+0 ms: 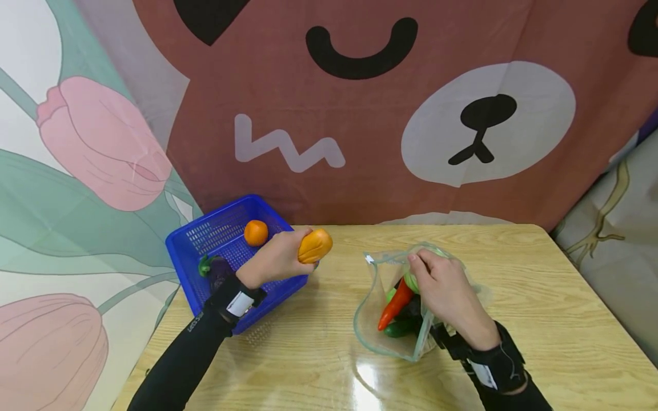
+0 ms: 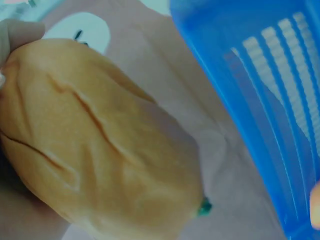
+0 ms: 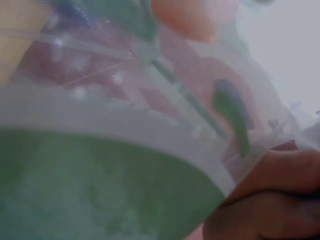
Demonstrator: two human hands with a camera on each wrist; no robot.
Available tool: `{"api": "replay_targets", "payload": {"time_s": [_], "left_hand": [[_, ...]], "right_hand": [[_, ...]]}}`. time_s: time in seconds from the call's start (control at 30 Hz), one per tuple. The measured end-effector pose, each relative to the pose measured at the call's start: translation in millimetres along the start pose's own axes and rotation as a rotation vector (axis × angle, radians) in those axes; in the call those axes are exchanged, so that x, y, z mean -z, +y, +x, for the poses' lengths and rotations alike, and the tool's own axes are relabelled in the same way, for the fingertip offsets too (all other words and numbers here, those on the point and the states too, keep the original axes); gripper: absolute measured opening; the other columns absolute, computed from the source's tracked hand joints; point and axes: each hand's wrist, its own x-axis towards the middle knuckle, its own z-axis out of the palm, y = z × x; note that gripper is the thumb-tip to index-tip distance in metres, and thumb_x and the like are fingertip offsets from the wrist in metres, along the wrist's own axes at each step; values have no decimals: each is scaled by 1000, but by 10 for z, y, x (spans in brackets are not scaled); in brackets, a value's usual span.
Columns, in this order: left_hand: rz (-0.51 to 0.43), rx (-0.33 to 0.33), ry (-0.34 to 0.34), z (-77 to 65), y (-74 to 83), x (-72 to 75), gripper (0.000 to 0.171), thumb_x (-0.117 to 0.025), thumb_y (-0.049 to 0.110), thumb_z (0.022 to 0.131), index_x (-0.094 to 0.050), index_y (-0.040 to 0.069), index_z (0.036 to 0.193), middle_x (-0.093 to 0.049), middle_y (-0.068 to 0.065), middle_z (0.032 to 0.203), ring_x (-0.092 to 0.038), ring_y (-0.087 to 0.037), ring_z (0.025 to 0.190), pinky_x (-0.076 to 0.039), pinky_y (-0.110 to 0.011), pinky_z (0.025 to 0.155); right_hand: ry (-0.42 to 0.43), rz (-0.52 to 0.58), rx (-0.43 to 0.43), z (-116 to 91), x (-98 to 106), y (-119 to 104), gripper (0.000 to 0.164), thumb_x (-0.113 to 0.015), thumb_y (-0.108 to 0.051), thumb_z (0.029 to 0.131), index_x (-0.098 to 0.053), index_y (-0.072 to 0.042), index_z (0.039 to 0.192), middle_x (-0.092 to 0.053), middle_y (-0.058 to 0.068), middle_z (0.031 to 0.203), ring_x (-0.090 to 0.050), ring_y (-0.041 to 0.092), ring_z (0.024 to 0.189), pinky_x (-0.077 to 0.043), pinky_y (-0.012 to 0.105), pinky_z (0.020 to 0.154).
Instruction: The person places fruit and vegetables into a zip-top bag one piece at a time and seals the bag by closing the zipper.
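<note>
My left hand (image 1: 275, 258) grips an oblong, creased orange-yellow fruit or vegetable (image 1: 315, 246) above the right rim of a blue basket (image 1: 275, 297). The left wrist view shows a small green tip at one end of the orange-yellow piece (image 2: 100, 135). My right hand (image 1: 446, 288) pinches the top edge of a clear zip bag (image 1: 371, 328) with pale teal trim. Inside the bag are a red pepper (image 1: 394, 305), a dark green vegetable (image 1: 401, 327) and pale green pieces, partly hidden by the hand. The bag's mouth faces up and left.
In the basket lie an orange round fruit (image 1: 256, 233) and a dark purple eggplant (image 1: 220, 271) with a green cap, partly behind my left wrist. The wooden table (image 1: 555, 319) meets a printed cloth (image 1: 360, 188) at its back edge.
</note>
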Motion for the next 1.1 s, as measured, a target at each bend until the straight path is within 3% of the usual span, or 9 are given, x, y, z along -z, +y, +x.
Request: {"api": "replay_targets", "payload": {"time_s": [0.27, 0.43, 0.63, 0.77, 0.87, 1.0, 1.1], "left_hand": [[-191, -122, 115, -66, 340, -174, 39, -78, 25, 71, -54, 14, 99, -52, 7, 74, -48, -4, 59, -43, -19, 52], [-360, -229, 187, -78, 593, -244, 45, -81, 21, 70, -55, 9, 104, -61, 1, 86, -56, -5, 67, -49, -17, 60], [-483, -345, 266, -50, 869, -353, 57, -85, 12, 67, -51, 4, 112, -63, -8, 98, -61, -11, 80, -51, -20, 73], [-689, -370, 220, -27, 1036, -427, 64, -81, 5, 70, -42, -3, 119, -60, -15, 105, -59, -15, 83, -53, -25, 75], [-794, -419, 200, 3, 1132, -488, 60, -72, 14, 80, -36, -7, 123, -56, -21, 112, -59, -19, 88, -53, -28, 79], [-765, -529, 204, 58, 1198, -574, 60, -56, 32, 91, -29, -9, 127, -51, -22, 116, -57, -24, 94, -50, -30, 87], [-748, -559, 154, 77, 1213, -636, 59, -50, 31, 96, -22, -7, 131, -47, -21, 120, -54, -25, 99, -47, -30, 93]], "right_hand": [[0, 2, 10, 2, -4, 7, 41, -37, -36, 102, -50, -10, 73, -33, 0, 57, -32, 14, 47, -28, 25, 46], [5, 10, 11, 5, 0, 4, 40, -38, -35, 102, -51, -11, 73, -34, 0, 58, -32, 14, 48, -28, 25, 46], [7, 6, 11, 7, -5, -5, 40, -38, -35, 102, -52, -10, 75, -35, 1, 58, -33, 14, 48, -28, 25, 45], [11, -2, 17, -4, -3, 2, 40, -38, -34, 102, -53, -8, 75, -35, 1, 58, -32, 14, 47, -28, 25, 44], [12, 0, 23, -11, -5, 17, 39, -38, -33, 102, -54, -7, 76, -34, 1, 58, -31, 14, 45, -28, 24, 43], [12, 1, 36, -12, -6, 31, 38, -38, -32, 102, -53, -9, 75, -34, 0, 57, -31, 14, 44, -29, 24, 42], [11, 1, 40, -15, 1, 35, 38, -37, -32, 102, -52, -11, 75, -35, 1, 57, -31, 14, 43, -29, 24, 42]]}}
